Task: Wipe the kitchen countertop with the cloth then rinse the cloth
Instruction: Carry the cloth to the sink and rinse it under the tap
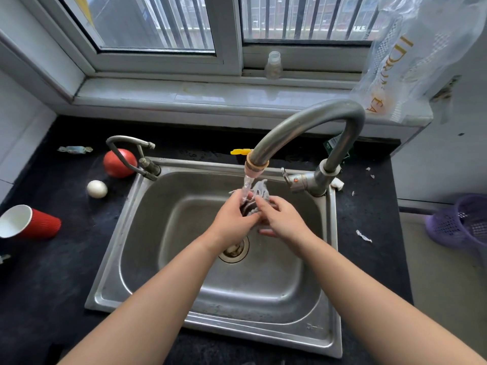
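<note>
A small grey cloth (259,192) is bunched between both my hands over the steel sink (147,206). Water runs from the pink tip of the tall curved faucet (311,119) onto the cloth. My left hand (233,218) grips the cloth from the left, and my right hand (280,216) pinches it from the right. Most of the cloth is hidden by my fingers. The dark countertop (66,259) surrounds the sink.
On the left counter lie a tipped red paper cup (29,222), an egg (97,189), a tomato (118,163) and a wrapped candy (75,149). A small second tap (131,154) stands at the sink's left corner. Paper scraps (363,235) and a purple basket (463,219) are on the right.
</note>
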`<state>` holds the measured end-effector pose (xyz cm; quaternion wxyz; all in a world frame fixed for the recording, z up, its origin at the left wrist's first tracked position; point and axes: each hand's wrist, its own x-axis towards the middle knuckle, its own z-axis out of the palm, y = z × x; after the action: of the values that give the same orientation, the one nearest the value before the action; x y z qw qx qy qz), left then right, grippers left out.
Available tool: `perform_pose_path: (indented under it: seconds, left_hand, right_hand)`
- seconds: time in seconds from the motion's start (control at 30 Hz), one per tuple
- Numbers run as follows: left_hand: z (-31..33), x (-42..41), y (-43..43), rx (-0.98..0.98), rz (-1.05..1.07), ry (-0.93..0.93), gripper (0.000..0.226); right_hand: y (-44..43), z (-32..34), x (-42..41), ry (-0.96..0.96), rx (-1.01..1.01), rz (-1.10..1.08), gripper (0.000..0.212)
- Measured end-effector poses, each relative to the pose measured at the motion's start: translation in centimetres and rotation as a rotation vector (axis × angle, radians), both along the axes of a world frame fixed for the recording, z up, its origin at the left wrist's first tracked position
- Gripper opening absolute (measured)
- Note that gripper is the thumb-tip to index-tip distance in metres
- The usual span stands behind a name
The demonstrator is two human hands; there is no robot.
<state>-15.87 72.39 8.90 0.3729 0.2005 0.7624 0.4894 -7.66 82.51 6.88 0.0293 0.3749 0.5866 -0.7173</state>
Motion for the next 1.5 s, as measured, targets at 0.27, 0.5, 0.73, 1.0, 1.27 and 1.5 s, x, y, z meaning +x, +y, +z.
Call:
perform_pose_path:
  seconds: [0.27,0.5,0.73,1.0,1.27,1.5]
  left_hand:
    - [-0.5,-2.1,-2.5,-0.09,0.138,0.023,0.013]
    - [-0.8,-1.5,-1.7,0.009,0.192,-0.159,0.011]
    - [-0.6,-1.6,-1.8,0.073,0.13,-0.22,0.025]
    - [0.1,-2.7,-2.9,0.05,0.198,-0.078,0.03]
    - [1.6,-2.9,-2.8,-0.07,0.111,0.045,0.038]
    - [2.9,-3.4,-4.3,-0.076,-0.098,0.104,0.029]
  right_hand:
    - [1.4,-1.2,0.0,0.092,0.16,0.012,0.018]
    - [1.2,-0.5,-0.8,0.11,0.058,0.112,0.007]
    - [0.0,-0.5,-1.3,0.176,0.392,0.122,0.015]
    - [1.2,-1.0,-0.8,0.107,0.396,0.099,0.011]
    - [1.8,0.3,-0.3,0.169,0.236,-0.082,0.008]
    - [1.4,2.2,-0.9,0.336,0.304,-0.089,0.015]
